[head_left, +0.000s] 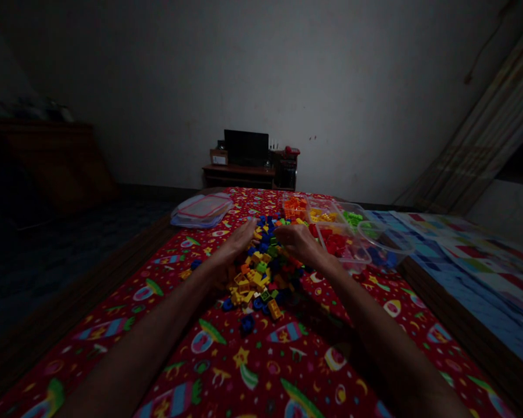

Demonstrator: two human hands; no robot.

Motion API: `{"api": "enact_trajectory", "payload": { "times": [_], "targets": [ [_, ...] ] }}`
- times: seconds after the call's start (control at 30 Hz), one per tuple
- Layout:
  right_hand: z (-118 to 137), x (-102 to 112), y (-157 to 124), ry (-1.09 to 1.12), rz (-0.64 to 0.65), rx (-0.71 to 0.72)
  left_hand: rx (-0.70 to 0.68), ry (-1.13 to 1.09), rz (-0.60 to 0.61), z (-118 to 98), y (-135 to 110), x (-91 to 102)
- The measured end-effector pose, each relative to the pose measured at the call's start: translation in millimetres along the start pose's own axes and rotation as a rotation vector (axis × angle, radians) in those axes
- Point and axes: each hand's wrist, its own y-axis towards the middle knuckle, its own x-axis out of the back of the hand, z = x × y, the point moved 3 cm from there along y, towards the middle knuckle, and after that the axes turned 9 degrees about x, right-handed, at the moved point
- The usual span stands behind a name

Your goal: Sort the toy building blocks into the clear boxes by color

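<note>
A loose heap of toy building bricks (255,278), mostly yellow and blue with some green, orange and red, lies on a red patterned cloth (253,377). Along the heap's far left side, my left hand (244,235) is stretched out edge-on, its fingers extended beside the bricks; I see nothing held in it. Across from it, my right hand (300,241) bends inward over the heap's right side with fingers pointing left. Its fingertips are dim and partly hidden, so whether they grip a brick is unclear.
Right of the heap stand clear plastic containers with orange bricks (294,206), yellow bricks (322,216), red bricks (336,242), green bricks (353,218) and blue bricks (383,257). Stacked clear lids (203,209) lie at the far left. A monitor (246,147) stands by the wall.
</note>
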Motion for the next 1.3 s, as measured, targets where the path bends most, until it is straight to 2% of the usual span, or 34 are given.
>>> {"api": "enact_trajectory", "payload": {
  "times": [0.1,0.17,0.23,0.3,0.43,0.53,0.67,0.73,0.83,0.93,1.03,1.13,1.2,1.3],
  "targets": [
    [14,-4,0,0.031,-0.014,0.094,0.100,-0.228,0.091,-15,-6,-0.1],
    [22,-12,1,0.055,0.007,0.205,0.140,-0.279,0.153,-24,-10,2.6],
    [26,-23,1,0.054,0.081,0.304,0.129,-0.247,0.183,-29,-12,9.2],
    [26,-32,2,0.024,0.174,0.336,0.051,-0.117,0.155,-31,-12,19.1],
    [20,-37,2,-0.044,0.261,0.228,-0.121,0.243,0.062,-24,-6,35.6],
    [17,-31,0,-0.134,0.290,0.141,-0.152,0.349,0.083,-22,-5,39.8],
    [9,-19,-6,-0.315,0.335,-0.009,-0.130,0.425,0.130,-33,-13,45.7],
    [4,-15,-8,-0.332,0.338,-0.052,-0.116,0.435,0.200,-38,-20,50.7],
    [2,-9,-8,-0.297,0.272,-0.036,-0.103,0.451,0.283,-36,-39,59.1],
    [12,-5,-6,-0.252,0.204,0.029,-0.116,0.531,0.222,-20,-72,63.5],
    [27,-5,-5,-0.217,0.184,0.081,-0.065,0.598,0.148,4,-112,57.4],
    [36,-5,-4,-0.200,0.176,0.125,-0.051,0.641,0.163,18,-140,40.2],
    [36,-5,-4,-0.198,0.174,0.128,-0.043,0.645,0.143,18,-143,27.8],
    [32,-2,-5,-0.217,0.174,0.103,-0.034,0.593,0.143,12,-128,10.2]
  ]
}}
